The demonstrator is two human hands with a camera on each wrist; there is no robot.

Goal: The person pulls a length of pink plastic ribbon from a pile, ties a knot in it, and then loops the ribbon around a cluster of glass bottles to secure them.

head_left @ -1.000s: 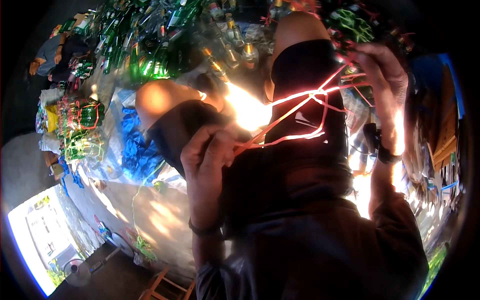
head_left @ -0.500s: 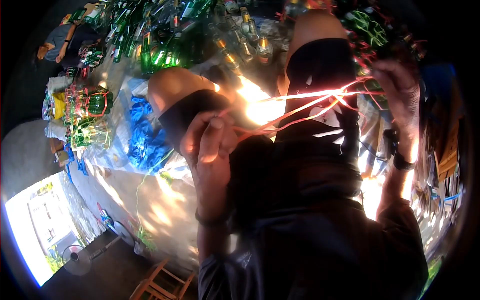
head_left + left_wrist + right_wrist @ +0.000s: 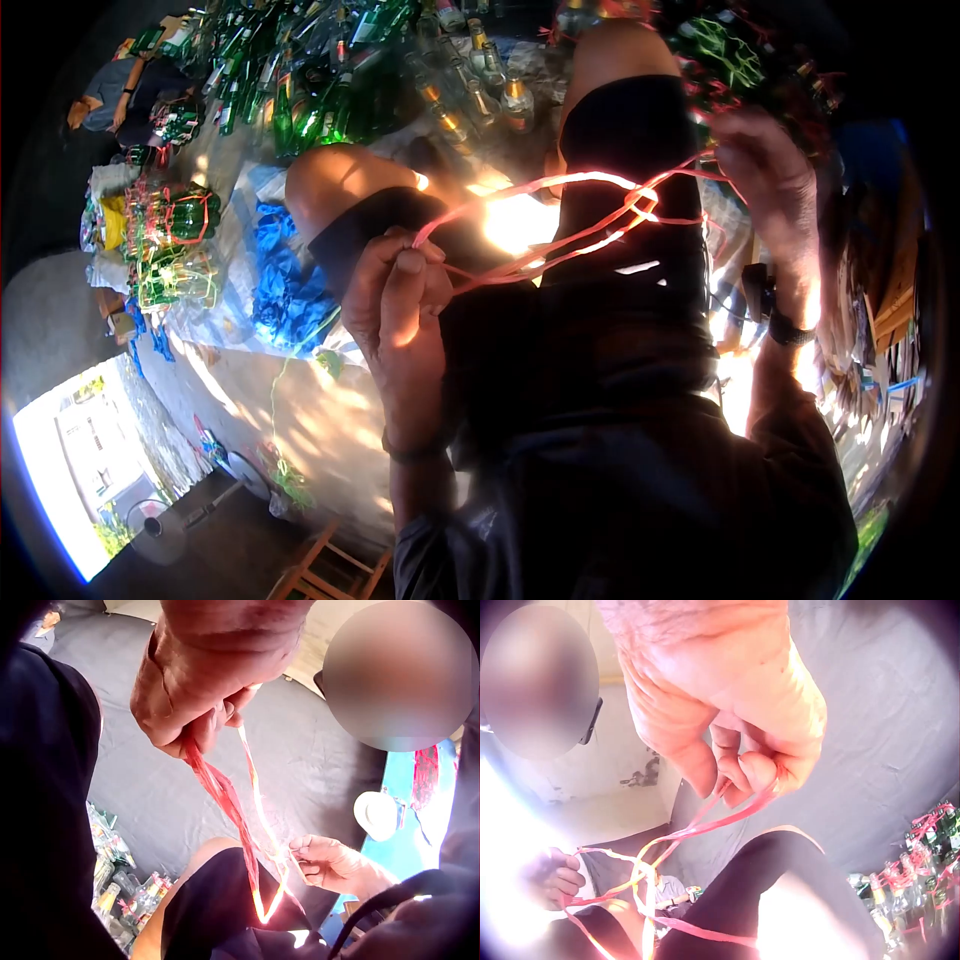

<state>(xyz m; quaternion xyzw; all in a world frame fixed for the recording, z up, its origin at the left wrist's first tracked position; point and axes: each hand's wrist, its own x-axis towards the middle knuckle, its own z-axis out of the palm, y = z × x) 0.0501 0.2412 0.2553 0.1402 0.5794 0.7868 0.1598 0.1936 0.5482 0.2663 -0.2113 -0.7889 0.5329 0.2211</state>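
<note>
Pink plastic twine (image 3: 590, 240) stretches between both hands over the lap, its strands looped and crossing closer to the right hand. The left hand (image 3: 400, 310) pinches one end between thumb and fingers; in the left wrist view a flattened bundle of strands (image 3: 221, 791) hangs from the curled fingers of that hand (image 3: 217, 675). Held higher, the right hand (image 3: 770, 185) grips the other side. The right wrist view shows strands running from the curled fingers of this hand (image 3: 727, 697) to a loose crossing (image 3: 645, 870), with a loose tail reaching toward the thigh.
Many green bottles (image 3: 290, 110) lie ahead, with clear ones (image 3: 515, 105) beside them. Bottles bundled with twine (image 3: 180, 220) stand left, near a blue plastic sheet (image 3: 285, 270). Another person (image 3: 125, 95) is at far left. A wooden stool (image 3: 330, 565) stands lower left.
Half a second ago the strands were drawn closer together; now they bow apart into a wider loop. The left hand has shifted slightly left, and both hands keep their hold.
</note>
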